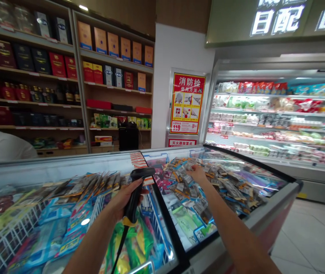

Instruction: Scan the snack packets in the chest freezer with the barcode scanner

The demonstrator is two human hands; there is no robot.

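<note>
My left hand (125,198) is wrapped round the handle of a black barcode scanner (133,201) with a yellow lower end and a hanging cord. Its head is level with the freezer's middle frame. My right hand (198,173) reaches forward over a large heap of small flat packets (222,182), grey with blue and brown edges. The fingertips pinch the edge of one packet (185,171) near the far side of the heap. Part of that grip is hidden by the hand itself. More such packets (90,186) stand in a row on the left, beyond the baskets.
A chest freezer with a black-edged frame (170,220) lies below my arms. White wire baskets (10,236) hold bagged goods, including blue bags (52,228). Shelves with boxes (113,45) rise behind. A person in a white top (8,144) is at far left. A refrigerated display (276,121) stands right.
</note>
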